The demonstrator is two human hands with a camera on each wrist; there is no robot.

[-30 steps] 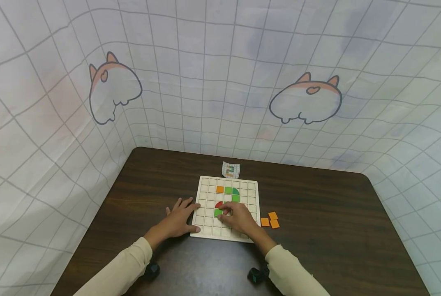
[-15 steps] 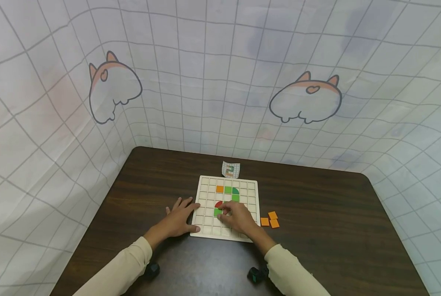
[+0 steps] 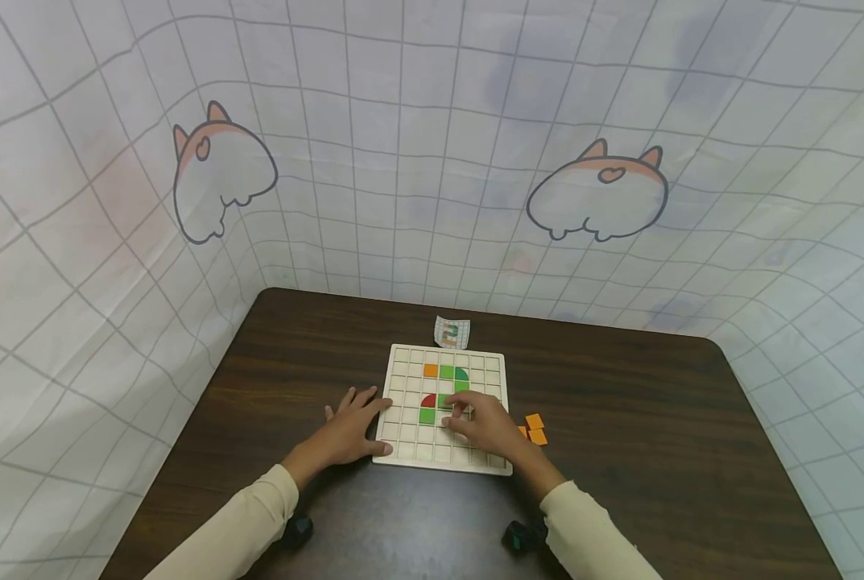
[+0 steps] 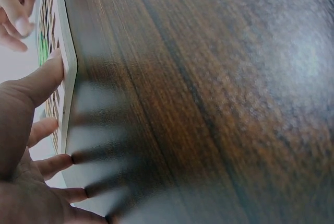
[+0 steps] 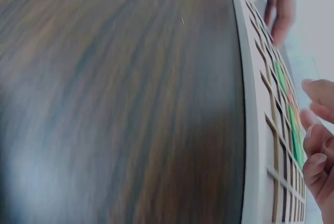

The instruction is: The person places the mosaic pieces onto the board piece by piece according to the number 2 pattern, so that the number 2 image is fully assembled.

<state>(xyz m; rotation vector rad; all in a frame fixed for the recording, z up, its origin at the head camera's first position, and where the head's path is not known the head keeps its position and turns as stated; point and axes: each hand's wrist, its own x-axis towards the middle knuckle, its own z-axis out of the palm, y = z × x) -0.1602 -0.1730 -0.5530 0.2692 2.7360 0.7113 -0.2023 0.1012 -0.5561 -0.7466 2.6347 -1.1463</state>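
Note:
A cream grid board (image 3: 410,448) lies on the dark table. My left hand (image 3: 341,433) spreads over its left edge, thumb and index finger touching the rim; the left wrist view shows the other fingertips (image 4: 60,165) lower along that side. Above the board's middle, my right hand (image 3: 484,425) has loosely bent fingers, thumb and index apart with nothing visible between them. Just left of it sit a green square tile (image 3: 443,400), a red quarter-round tile (image 3: 429,400) and another green square (image 3: 427,416). Farther up are an orange square (image 3: 431,370) and a dark green quarter-round (image 3: 462,374).
Several loose orange square tiles (image 3: 537,437) lie right of the board, one partly behind the right wrist. A small printed card (image 3: 452,333) lies beyond the board's far edge. Gridded cloth (image 3: 417,161) surrounds the table's back and sides.
My right hand has shifted right from the red and green tiles, uncovering a green square beside the red quarter-round. The left hand stays in place on the board's edge.

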